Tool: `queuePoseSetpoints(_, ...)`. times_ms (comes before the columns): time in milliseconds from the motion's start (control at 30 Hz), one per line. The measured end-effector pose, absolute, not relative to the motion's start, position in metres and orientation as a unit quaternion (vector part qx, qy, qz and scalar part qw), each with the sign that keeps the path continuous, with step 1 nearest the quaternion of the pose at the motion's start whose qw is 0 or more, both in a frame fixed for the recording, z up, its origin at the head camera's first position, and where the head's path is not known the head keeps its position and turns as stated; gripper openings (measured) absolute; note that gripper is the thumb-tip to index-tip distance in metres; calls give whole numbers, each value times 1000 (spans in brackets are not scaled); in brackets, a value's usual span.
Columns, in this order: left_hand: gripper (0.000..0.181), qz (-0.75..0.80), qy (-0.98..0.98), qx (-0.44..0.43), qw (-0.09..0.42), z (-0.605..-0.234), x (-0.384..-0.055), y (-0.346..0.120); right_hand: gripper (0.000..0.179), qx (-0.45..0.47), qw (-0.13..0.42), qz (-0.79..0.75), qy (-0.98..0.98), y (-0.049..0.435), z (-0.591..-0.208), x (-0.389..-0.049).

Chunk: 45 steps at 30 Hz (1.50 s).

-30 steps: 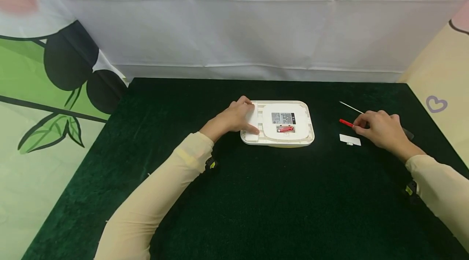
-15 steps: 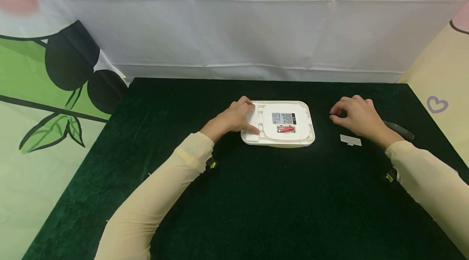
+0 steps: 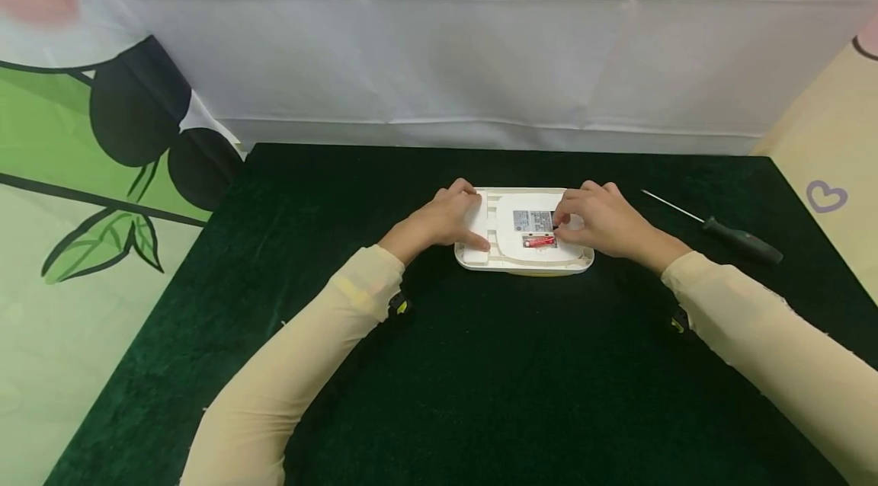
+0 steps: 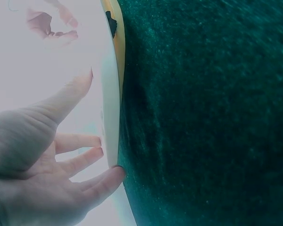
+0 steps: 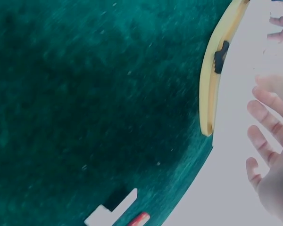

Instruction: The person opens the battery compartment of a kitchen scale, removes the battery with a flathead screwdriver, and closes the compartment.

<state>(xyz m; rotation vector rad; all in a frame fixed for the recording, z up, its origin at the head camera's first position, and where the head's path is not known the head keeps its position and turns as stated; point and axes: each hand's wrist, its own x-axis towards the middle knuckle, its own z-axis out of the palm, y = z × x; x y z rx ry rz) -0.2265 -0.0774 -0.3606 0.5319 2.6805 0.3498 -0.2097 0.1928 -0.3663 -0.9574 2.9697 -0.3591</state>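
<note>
The red battery point(image 3: 539, 241) lies crosswise, immediately left of the nearer right hand point(image 3: 602, 222). Grip appears narrow; contents indeterminable.

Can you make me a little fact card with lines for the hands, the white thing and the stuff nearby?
Left hand: rests on the white device
Right hand: fingertips by the red battery; can't tell if it's holding anything
Battery's place: set in the device
Screwdriver: right of the device
Small white piece: beside a partly seen red object
Tabletop: dark green
</note>
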Motion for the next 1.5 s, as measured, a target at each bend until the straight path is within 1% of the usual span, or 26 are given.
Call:
queuePoseSetpoints(367,85,126,955,188,193,-359,-226,-77,9,-351,17,-93,931,177,-365,-206)
queuePoseSetpoints(533,86,126,954,188,195,-359,-227,-77,9,-369,8,-72,926,174,-364,-206)
queuePoseSetpoints(667,86,126,955,190,192,-359,-227,-77,8,-374,8,-63,925,171,-362,-206)
queuePoseSetpoints(1133,87,121,955,191,191,-361,-226,-77,7,-380,33,-58,922,166,-365,-212)
queuePoseSetpoints(1500,86,119,956,192,188,-362,-227,-78,9,-386,27,-61,920,166,-365,-213)
